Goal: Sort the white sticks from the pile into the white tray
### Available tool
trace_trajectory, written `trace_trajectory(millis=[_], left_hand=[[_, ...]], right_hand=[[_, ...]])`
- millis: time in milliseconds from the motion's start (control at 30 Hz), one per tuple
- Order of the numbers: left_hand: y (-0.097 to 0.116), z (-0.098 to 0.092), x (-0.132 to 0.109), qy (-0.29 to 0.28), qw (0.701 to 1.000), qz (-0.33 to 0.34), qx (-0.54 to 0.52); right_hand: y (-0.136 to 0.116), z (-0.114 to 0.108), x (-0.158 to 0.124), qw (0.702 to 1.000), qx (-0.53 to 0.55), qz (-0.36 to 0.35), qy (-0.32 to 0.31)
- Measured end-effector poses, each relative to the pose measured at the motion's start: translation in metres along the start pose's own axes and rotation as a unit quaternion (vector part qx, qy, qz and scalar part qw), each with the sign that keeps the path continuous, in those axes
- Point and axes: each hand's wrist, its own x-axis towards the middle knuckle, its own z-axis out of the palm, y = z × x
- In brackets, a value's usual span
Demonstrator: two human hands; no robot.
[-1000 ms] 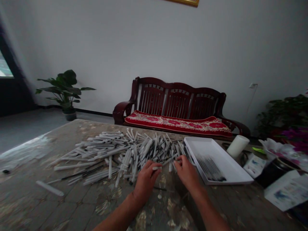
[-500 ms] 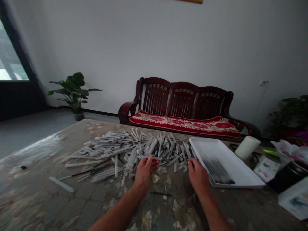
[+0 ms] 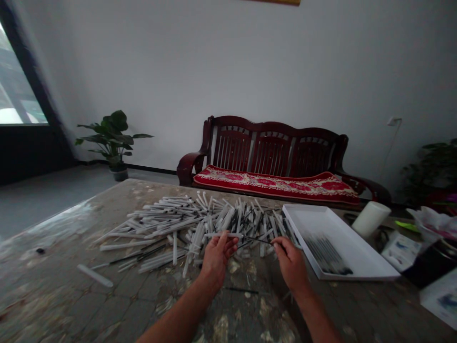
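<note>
In the middle of the view my left hand [image 3: 214, 259] pinches a translucent white tube [image 3: 233, 235], held level above the table. My right hand [image 3: 291, 264] grips one end of a thin black stick [image 3: 260, 240]. The stick's other end meets the right end of the tube; whether it is inside cannot be made out. Behind both hands spreads a large pile of similar white tubes [image 3: 160, 224], with dark sticks among them. Another dark stick [image 3: 243, 289] lies on the table below my hands.
A shallow white tray [image 3: 364, 276] on the right holds a row of dark slim sticks [image 3: 326, 255]. Beyond it stand a white roll [image 3: 371, 219] and small boxes [image 3: 400, 250]. One loose tube [image 3: 95, 275] lies at left. A wooden bench [image 3: 271, 147] stands behind the table.
My right hand has moved slightly left, bringing the black stick level and its tip to the tube's right end. The left hand still holds the tube. The view has shifted a little.
</note>
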Motion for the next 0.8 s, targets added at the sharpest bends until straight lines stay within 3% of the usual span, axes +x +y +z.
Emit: trace_trajectory(millis=[467, 800], left_hand=[[0.0006, -0.0018, -0.0006, -0.008, 0.999, -0.024, 0.02], [-0.0019, -0.0017, -0.001, -0.019, 0.999, -0.022, 0.043]], right_hand=[[0.0023, -0.0047, 0.0013, 1.0, 0.004, 0.012, 0.02], [0.0014, -0.0018, -0.0008, 0.999, -0.019, -0.033, 0.003]])
